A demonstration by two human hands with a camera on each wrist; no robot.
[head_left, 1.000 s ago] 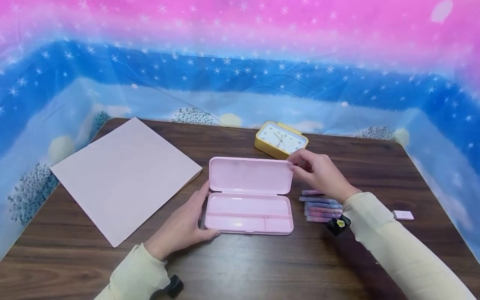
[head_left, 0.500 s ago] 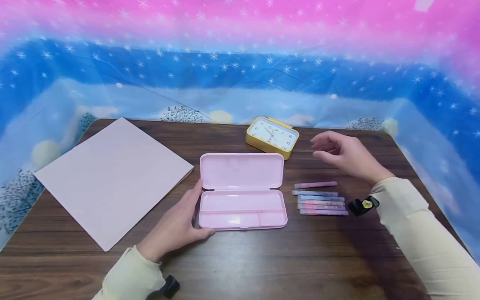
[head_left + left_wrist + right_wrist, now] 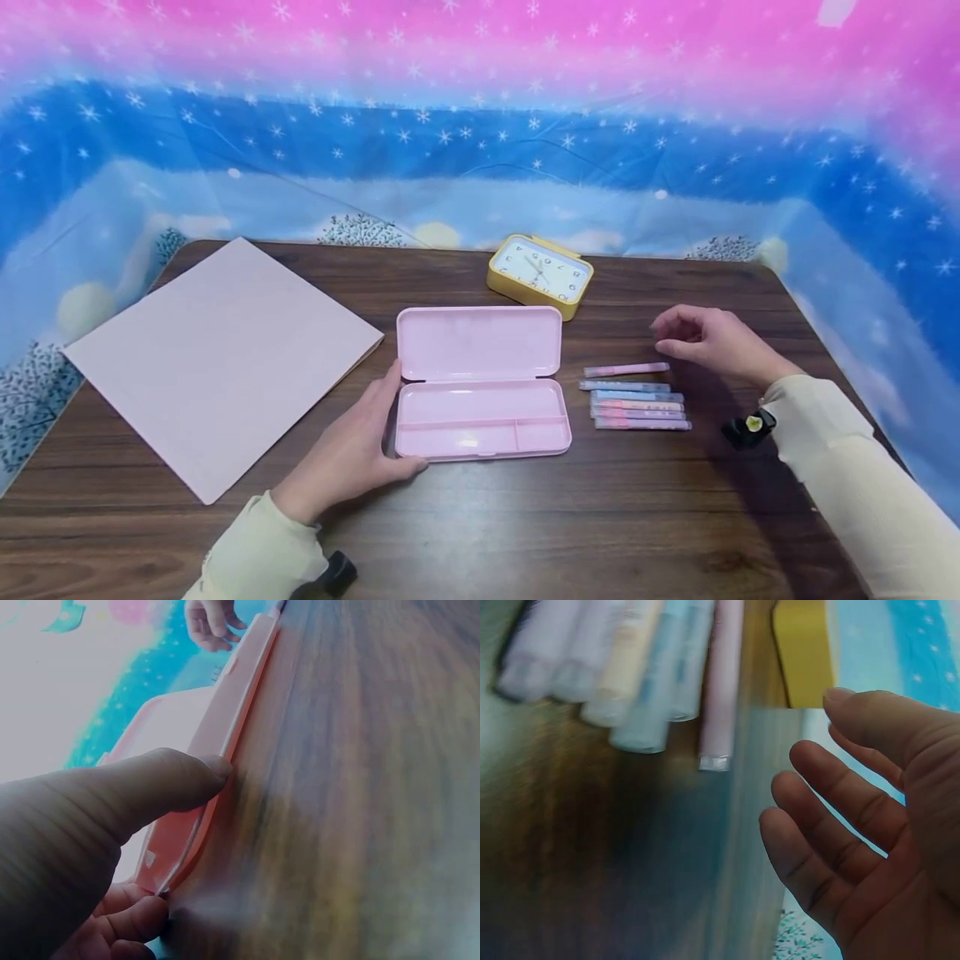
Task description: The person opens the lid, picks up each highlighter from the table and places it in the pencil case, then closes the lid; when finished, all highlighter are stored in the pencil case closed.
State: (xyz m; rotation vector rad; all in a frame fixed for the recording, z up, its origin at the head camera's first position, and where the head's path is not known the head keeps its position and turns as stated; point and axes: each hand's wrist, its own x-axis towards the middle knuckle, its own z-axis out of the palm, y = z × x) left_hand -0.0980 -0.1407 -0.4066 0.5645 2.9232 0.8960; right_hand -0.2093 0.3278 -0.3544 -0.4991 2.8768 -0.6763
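Observation:
A pink pencil case [image 3: 480, 421] stands on the table with its lid [image 3: 480, 343] raised, showing its bare compartments. My left hand [image 3: 348, 450] grips its left end, the thumb on the front edge and the fingers along the side. In the left wrist view the thumb [image 3: 172, 780] presses the case's wall [image 3: 225, 712]. To the right of the case lie several pastel pens [image 3: 637, 406], side by side, with a pink pen [image 3: 626, 369] slightly apart at the back. Beyond the pens' right ends my right hand [image 3: 720, 342] hovers, fingers loosely bent and holding nothing.
A large pale pink square board [image 3: 225, 367] lies at the left of the wooden table [image 3: 480, 533]. Behind the case a yellow alarm clock [image 3: 540, 273] lies face up. A patterned cloth [image 3: 480, 142] hangs around the table's far side.
My right hand has let go of the raised lid's right corner and moved right, then lower, near the pens. The left hand stays on the case. The view has shifted slightly.

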